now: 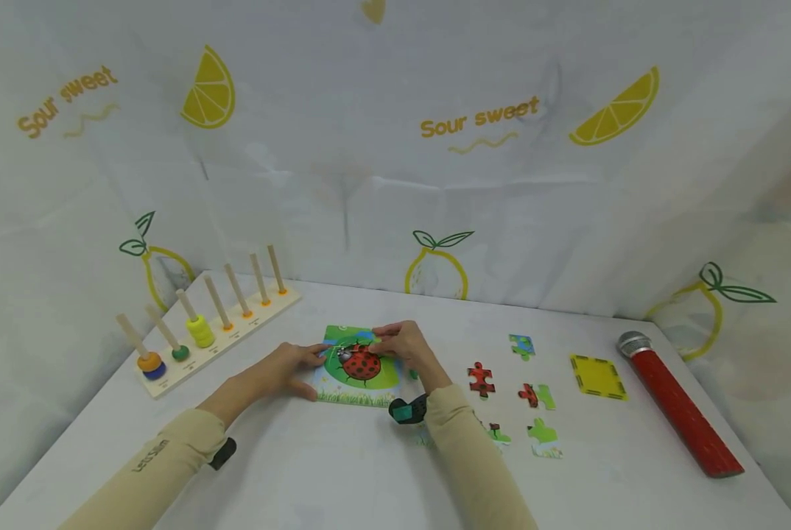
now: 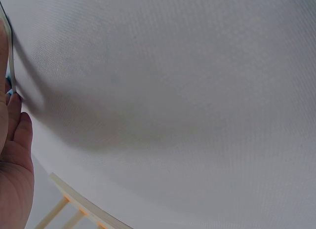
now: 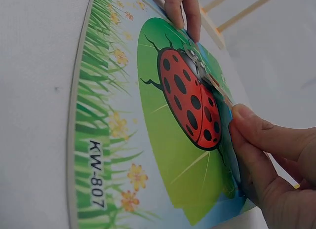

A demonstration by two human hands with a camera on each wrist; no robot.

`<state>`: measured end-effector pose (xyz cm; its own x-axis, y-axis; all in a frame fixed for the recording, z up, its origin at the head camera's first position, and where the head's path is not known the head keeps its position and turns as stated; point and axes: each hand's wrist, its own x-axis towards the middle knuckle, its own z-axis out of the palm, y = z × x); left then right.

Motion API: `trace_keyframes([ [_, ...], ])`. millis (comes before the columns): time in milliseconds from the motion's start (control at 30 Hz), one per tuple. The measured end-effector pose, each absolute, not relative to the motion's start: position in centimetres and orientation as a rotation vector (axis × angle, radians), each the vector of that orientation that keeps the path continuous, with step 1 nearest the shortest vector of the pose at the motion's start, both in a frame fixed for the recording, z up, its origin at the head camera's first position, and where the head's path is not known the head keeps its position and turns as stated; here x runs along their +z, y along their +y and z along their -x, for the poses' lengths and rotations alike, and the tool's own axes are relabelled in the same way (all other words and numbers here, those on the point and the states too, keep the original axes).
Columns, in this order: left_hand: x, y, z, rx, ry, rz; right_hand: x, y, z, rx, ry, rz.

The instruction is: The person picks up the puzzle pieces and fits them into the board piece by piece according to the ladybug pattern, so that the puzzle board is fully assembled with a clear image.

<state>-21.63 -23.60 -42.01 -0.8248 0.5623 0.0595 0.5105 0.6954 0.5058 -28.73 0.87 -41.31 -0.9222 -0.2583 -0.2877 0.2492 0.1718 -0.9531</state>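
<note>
A puzzle board (image 1: pixel 352 400) printed with a red ladybug on a green leaf lies mid-table. My left hand (image 1: pixel 281 368) rests at its left side, fingers reaching onto the board and thumb along the edge. In the right wrist view, fingertips of that left hand (image 3: pixel 185 12) touch the board near the ladybug's head. Between thumb and fingers my right hand (image 1: pixel 405 347) pinches a puzzle piece (image 3: pixel 220 89), tilted close over the ladybug's head and upper back. Part of the board's right side is hidden behind this hand.
Loose puzzle pieces lie right of the board, including a red one (image 1: pixel 481 380), a blue-green one (image 1: pixel 522 346) and a green one (image 1: pixel 544 439). Farther right are a yellow square frame (image 1: pixel 599 377) and a red toy microphone (image 1: pixel 683 408). A wooden peg stand (image 1: pixel 236 335) with beads stands left.
</note>
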Motion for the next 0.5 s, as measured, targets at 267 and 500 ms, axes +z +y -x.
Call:
trace_keyframes([
  [267,-41.93,-23.44,21.62,0.799,2.796,-0.881,-40.87,0.55,28.36,-1.653,2.275,0.081],
  [500,-41.99,-23.59,21.61,0.811,2.783,-0.851,-40.37,-0.15,28.4,-1.422,2.538,0.167],
])
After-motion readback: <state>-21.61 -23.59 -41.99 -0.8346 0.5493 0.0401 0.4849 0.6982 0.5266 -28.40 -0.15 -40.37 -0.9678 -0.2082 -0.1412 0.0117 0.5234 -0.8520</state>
